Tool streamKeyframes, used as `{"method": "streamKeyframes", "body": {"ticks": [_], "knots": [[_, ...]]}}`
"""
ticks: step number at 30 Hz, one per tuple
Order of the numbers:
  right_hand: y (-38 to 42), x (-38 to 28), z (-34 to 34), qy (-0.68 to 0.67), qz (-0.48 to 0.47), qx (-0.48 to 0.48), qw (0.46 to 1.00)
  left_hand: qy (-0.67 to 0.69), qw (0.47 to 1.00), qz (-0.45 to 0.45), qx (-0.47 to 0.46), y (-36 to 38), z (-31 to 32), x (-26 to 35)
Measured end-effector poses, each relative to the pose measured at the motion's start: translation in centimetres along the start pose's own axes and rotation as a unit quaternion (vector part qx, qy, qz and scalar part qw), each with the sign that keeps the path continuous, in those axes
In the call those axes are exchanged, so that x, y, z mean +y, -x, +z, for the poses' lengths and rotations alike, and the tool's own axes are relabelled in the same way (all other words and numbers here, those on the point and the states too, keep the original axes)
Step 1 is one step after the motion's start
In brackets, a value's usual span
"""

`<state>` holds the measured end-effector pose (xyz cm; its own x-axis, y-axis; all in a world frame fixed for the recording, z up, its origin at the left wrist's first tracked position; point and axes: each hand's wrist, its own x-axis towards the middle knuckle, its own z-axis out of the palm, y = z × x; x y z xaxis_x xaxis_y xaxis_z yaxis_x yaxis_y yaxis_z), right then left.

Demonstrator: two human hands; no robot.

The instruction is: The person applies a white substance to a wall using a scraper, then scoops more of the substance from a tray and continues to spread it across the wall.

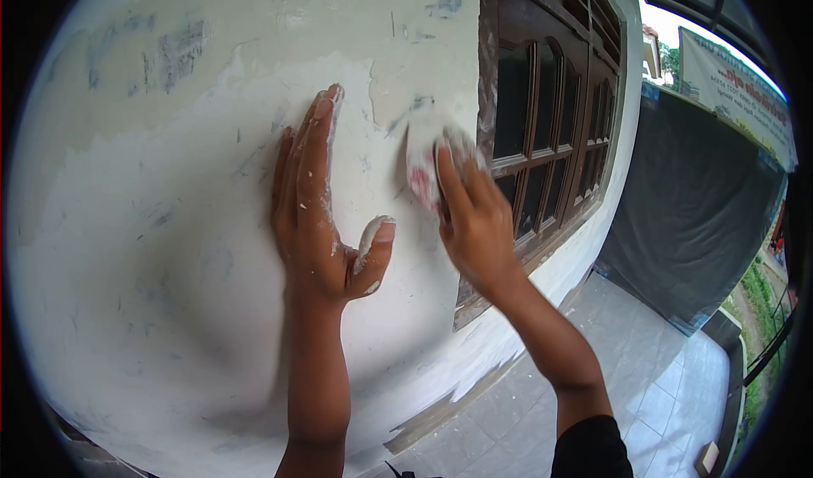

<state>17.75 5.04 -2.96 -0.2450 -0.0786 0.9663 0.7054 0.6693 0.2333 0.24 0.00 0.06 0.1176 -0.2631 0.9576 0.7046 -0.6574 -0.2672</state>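
Observation:
My left hand (318,198) rests edge-on against the white wall (203,249), fingers stretched upward and thumb held apart. White paste or dust coats its thumb and index finger. Farther right, my right hand (474,211) grips a flat, white-smeared piece with red marks (421,177) against the wall, just left of the window frame. Motion blurs that piece and the fingertips, and I cannot tell exactly what kind of tool it is. Grey scuffs and patchy white coating show on the wall around both hands.
A brown wooden window (542,114) with dark panes sits close to my right hand, its frame jutting at the wall's edge. Grey floor tiles (542,393) lie below. Beyond them hang a dark sheet (686,198) and a printed banner (732,84).

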Motion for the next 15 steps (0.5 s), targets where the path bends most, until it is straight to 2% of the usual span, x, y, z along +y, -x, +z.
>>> {"method": "streamKeyframes", "body": {"ticks": [4,6,7,11,15], "knots": [[1.7,-0.6,-1.6,-0.08,0.033,-0.063,0.994,-0.009,1.0,0.001,-0.013,-0.1,0.0,0.0],[0.1,0.2,-1.7,-0.088,0.049,-0.02,0.995,-0.006,1.0,0.0,-0.012,-0.1,0.0,0.2],[-1.3,1.2,-1.2,-0.065,0.018,0.027,0.997,-0.004,1.0,-0.003,-0.03,-0.1,-0.3,0.4],[-5.3,1.4,-0.3,-0.033,0.038,0.048,0.998,0.004,0.999,-0.013,-0.046,-0.2,-0.3,0.5],[-3.3,0.3,1.1,-0.001,0.014,0.021,1.0,-0.007,1.0,-0.007,-0.009,0.0,0.0,0.1]]}}
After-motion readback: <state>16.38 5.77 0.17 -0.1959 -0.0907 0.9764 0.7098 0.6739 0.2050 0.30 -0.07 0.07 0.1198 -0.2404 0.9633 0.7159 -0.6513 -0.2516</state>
